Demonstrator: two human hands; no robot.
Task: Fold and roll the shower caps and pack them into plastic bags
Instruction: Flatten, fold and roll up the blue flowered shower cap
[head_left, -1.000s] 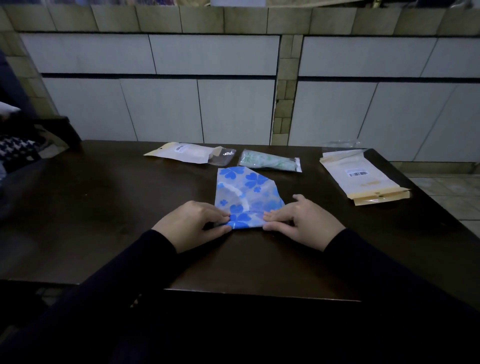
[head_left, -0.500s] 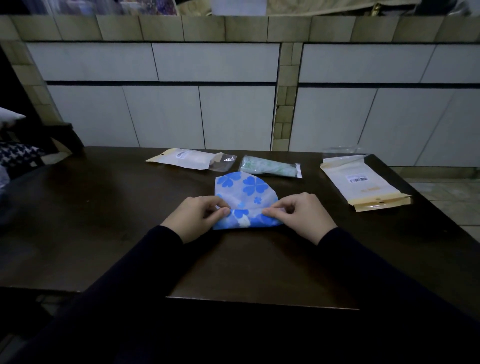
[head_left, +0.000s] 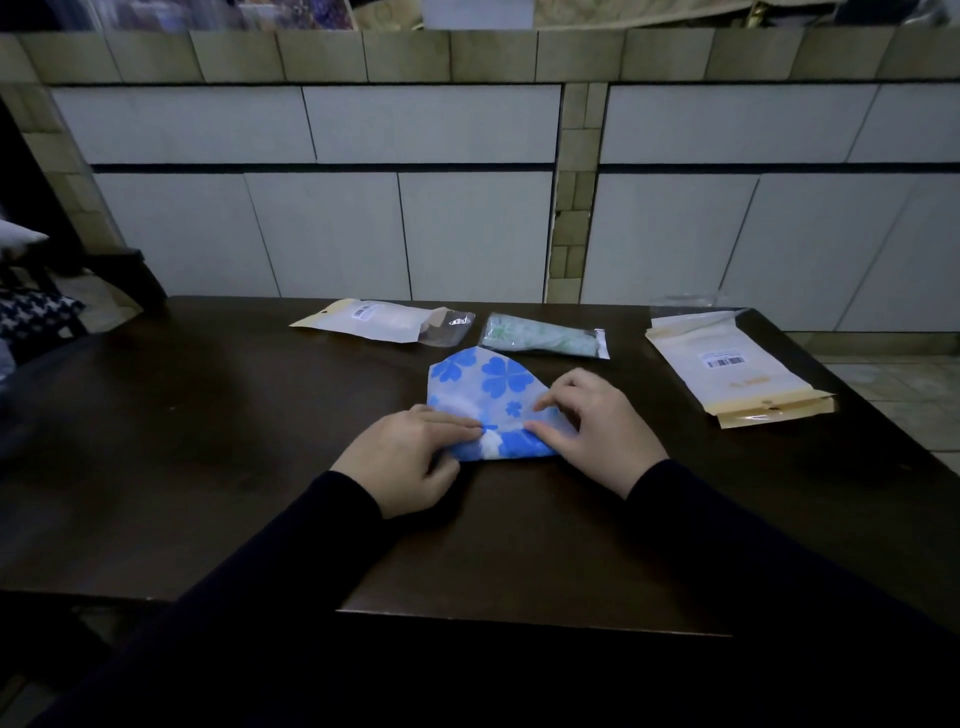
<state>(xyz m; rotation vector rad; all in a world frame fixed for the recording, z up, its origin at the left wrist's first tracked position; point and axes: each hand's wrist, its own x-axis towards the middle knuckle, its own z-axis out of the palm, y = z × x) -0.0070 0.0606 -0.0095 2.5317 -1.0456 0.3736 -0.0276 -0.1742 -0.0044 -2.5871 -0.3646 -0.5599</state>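
A white shower cap with blue clover prints (head_left: 483, 384) lies folded on the dark table (head_left: 208, 441), its near edge turned up into a small roll. My left hand (head_left: 410, 457) pinches the left end of that roll with thumb and fingers. My right hand (head_left: 592, 421) pinches the right end, its fingers curled over the cap. A green-patterned cap packed in a clear plastic bag (head_left: 543, 340) lies just behind. A white and tan plastic bag (head_left: 374, 319) lies at the back left of it.
A stack of tan and white plastic bags (head_left: 737, 371) lies at the table's right side. A tiled wall (head_left: 415, 208) stands right behind the table. Dark furniture with patterned fabric (head_left: 31, 317) sits at the far left.
The near edge of the blue cap has been rolled away from me, so the visible flat part is shorter. Both hands moved forward with it.
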